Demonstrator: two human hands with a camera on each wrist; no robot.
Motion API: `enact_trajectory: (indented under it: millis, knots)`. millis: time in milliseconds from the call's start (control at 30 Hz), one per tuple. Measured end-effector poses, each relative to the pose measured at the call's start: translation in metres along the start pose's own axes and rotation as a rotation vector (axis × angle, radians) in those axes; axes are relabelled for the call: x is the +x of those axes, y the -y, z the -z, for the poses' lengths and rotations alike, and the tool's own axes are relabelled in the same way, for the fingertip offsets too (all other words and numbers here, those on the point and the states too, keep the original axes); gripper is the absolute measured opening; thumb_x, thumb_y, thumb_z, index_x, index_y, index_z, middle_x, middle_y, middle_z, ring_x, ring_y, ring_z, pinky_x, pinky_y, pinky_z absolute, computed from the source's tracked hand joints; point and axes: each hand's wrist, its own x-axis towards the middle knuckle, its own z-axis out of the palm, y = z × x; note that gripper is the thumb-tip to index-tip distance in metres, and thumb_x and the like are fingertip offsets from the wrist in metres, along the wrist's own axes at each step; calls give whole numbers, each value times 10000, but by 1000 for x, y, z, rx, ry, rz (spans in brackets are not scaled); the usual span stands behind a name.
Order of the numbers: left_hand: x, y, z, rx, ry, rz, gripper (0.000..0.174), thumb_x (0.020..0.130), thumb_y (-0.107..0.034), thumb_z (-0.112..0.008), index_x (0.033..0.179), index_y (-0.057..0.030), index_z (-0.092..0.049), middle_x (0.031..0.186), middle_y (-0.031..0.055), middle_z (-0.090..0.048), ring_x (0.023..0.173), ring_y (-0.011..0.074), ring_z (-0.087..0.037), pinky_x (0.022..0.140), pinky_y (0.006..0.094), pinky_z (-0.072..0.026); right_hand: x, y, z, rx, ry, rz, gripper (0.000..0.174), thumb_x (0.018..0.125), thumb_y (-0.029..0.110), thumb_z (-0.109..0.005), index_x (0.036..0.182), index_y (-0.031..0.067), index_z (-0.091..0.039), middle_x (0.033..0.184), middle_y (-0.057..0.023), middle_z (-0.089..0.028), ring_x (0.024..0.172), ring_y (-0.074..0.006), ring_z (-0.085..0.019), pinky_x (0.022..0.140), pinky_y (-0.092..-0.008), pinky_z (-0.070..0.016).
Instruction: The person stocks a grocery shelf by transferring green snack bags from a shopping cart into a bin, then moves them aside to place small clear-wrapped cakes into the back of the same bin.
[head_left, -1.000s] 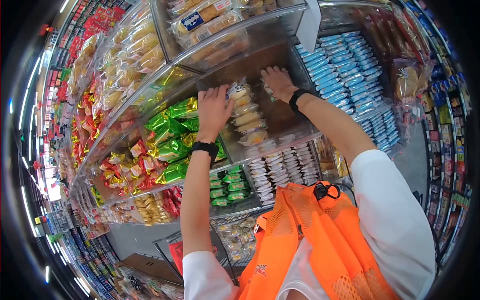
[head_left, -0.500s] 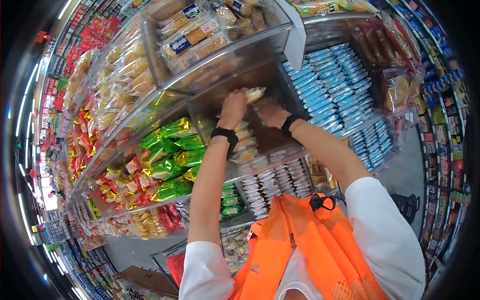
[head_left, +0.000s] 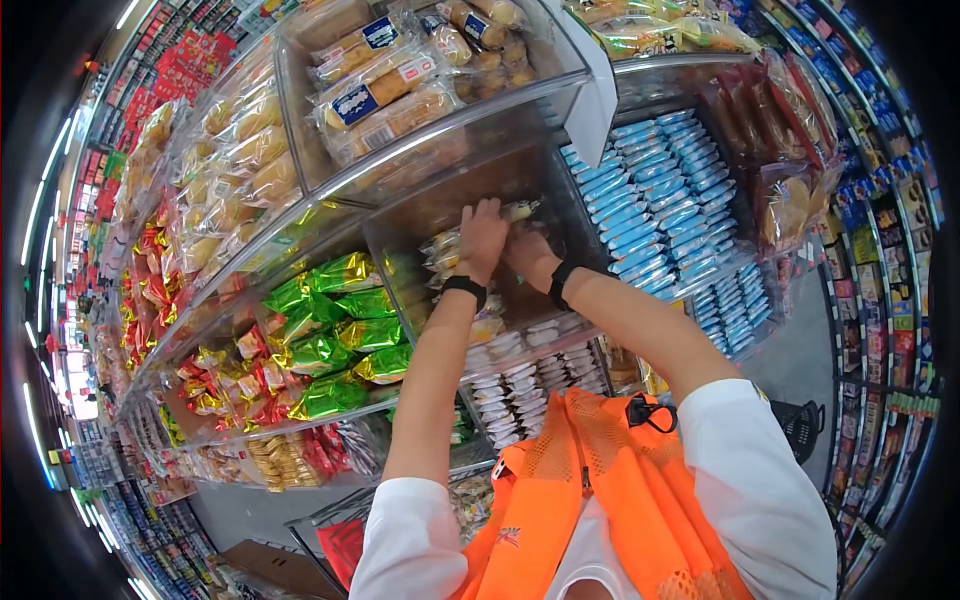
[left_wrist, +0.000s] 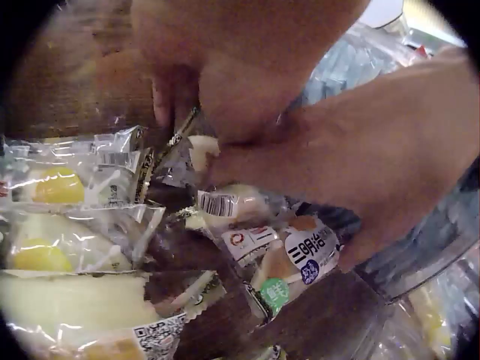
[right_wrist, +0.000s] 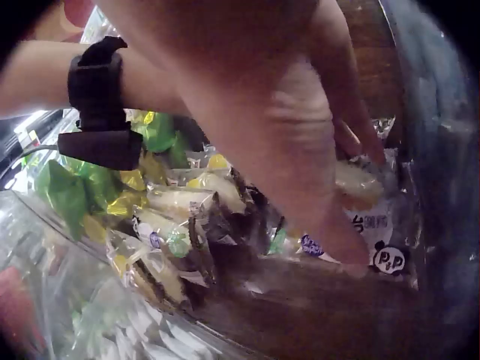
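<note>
Both hands are close together inside a brown-bottomed bin [head_left: 420, 190] of clear-wrapped sandwich packs. My left hand [head_left: 482, 235] has its fingers pointing down beside the wrapped packs; its fingertips are hidden, and I cannot tell whether they grip one. My right hand [head_left: 530, 255] reaches in from the right, thumb and fingers either side of a sandwich pack [left_wrist: 296, 259] with a white printed label. A panda-printed wrapper [right_wrist: 386, 259] shows beyond its thumb in the right wrist view. More sandwich packs [left_wrist: 67, 251] with yellow filling lie in a row to the left.
Green-wrapped packs [head_left: 340, 300] fill the bin to the left, blue packets [head_left: 650, 190] the one to the right. A clear upper shelf edge [head_left: 400, 150] runs above the hands, with wrapped rolls [head_left: 390, 100] on it. Small white packets [head_left: 510, 400] sit in front, below.
The left hand reached from the bin's left side toward the middle, carrying a sandwich pack beside the right hand. Both hands are now close together. The head view has shifted slightly.
</note>
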Motion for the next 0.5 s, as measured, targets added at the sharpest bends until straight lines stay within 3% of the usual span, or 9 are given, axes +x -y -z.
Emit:
enact_trajectory:
  millis: [67, 167, 267, 367, 467, 500]
  knots:
    - [-9, -1, 14, 121, -21, -35, 235, 807, -119, -658, 1041, -117, -682, 1037, 66, -642, 1066, 234, -608, 894, 384, -469, -4, -8, 6, 130, 10, 81, 607, 771, 191, -770, 1336, 38, -607, 1386, -151, -555, 1315, -357, -490, 1002, -461, -490]
    - [-8, 8, 14, 74, 107, 68, 229, 817, -109, -650, 1045, -115, -671, 1004, 72, -664, 1039, 245, -627, 885, 396, -477, -22, -17, 10, 320, -323, 363, 570, 731, 130, -790, 1277, 67, -640, 1365, -140, -560, 1312, -322, -488, 1010, -424, -495]
    - [-6, 7, 20, 50, 109, 65, 236, 800, -89, -664, 1035, -111, -656, 953, 68, -682, 1011, 250, -642, 891, 403, -493, -15, -16, 23, 411, -211, 282, 693, 660, 51, -804, 1319, 85, -594, 1382, -140, -533, 1294, -368, -491, 1023, -458, -486]
    - [-3, 8, 15, -28, 137, 130, 248, 786, -86, -677, 1031, -103, -640, 906, 65, -694, 988, 259, -651, 891, 413, -503, -26, -29, 52, 355, -73, 147, 346, 814, 84, -706, 1160, 106, -708, 1341, -149, -573, 1316, -333, -472, 1004, -445, -495]
    - [2, 4, 15, -167, 178, 329, 209, 788, -95, -673, 995, -93, -643, 950, 80, -679, 995, 276, -652, 832, 429, -527, -20, -38, 44, 345, -133, -71, 261, 872, 111, -656, 1124, 88, -716, 1251, -154, -625, 1234, -337, -562, 959, -449, -525]
    - [0, 6, 17, -121, 99, 264, 184, 794, -107, -671, 976, -105, -653, 963, 76, -670, 973, 270, -656, 832, 420, -522, -10, -41, 34, 356, -130, -103, 241, 884, 125, -646, 1111, 85, -717, 1214, -147, -641, 1193, -334, -592, 939, -454, -535]
